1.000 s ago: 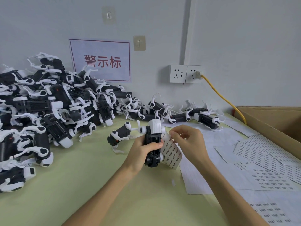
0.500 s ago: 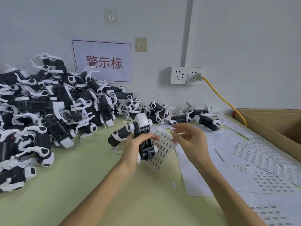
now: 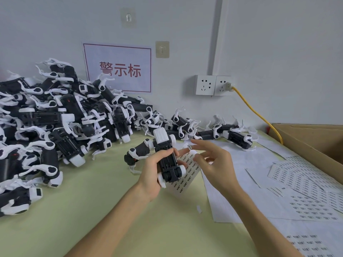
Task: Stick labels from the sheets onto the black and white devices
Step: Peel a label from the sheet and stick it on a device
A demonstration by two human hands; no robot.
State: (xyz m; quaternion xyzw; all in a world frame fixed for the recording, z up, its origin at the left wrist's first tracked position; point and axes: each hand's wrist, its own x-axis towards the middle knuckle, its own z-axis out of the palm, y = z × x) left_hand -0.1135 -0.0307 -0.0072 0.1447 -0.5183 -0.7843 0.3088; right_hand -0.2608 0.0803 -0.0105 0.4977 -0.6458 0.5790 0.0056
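My left hand (image 3: 152, 169) grips a black and white device (image 3: 167, 156) above the green table, its white end pointing away from me. A narrow label sheet (image 3: 187, 170) is held under the device by the same hand. Just right of the device, my right hand (image 3: 215, 164) hovers with its fingers spread. A small label (image 3: 189, 146) clings to one of its fingertips, close to the top of the device. Another device (image 3: 137, 153) lies on the table right behind the held one.
A big pile of devices (image 3: 55, 127) fills the left side, and more devices (image 3: 235, 137) line the wall. Label sheets (image 3: 297, 184) cover the table at right, beside a cardboard box (image 3: 315, 143). A yellow cable (image 3: 256, 112) runs from the wall sockets (image 3: 213, 85).
My left hand has tilted and lowered the device with the sheet. My right hand has drawn away from the sheet with a label on a fingertip, and its fingers have spread.
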